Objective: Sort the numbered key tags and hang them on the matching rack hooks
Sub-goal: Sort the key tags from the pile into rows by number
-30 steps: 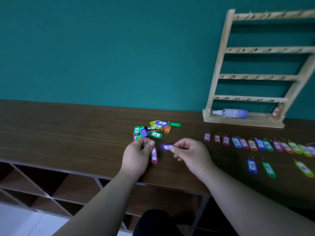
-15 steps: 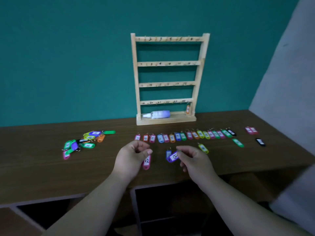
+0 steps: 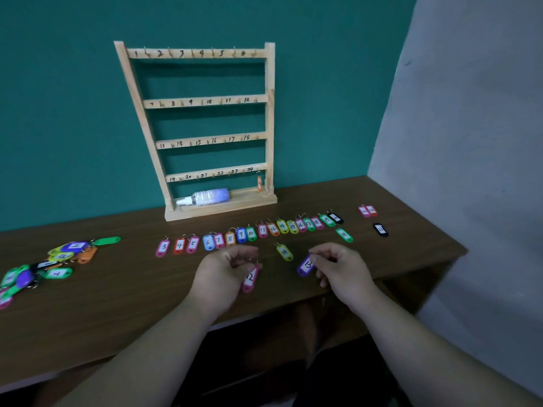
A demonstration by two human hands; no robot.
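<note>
A wooden key rack with numbered hooks stands against the teal wall; one orange tag hangs at its bottom right hook. A row of numbered key tags lies on the table in front of it. My left hand pinches the ring of a pink tag marked 12, which dangles below it. My right hand pinches a purple tag marked 13. A yellow-green tag lies between my hands, below the row.
An unsorted heap of tags lies at the table's left. A spray bottle rests on the rack's base. Loose tags sit at right: a green one, a black one, two pink ones. A grey wall bounds the right.
The view has swung right from the heap to the rack and the sorted row. Both hands have moved right along the table, each still holding its tag.
</note>
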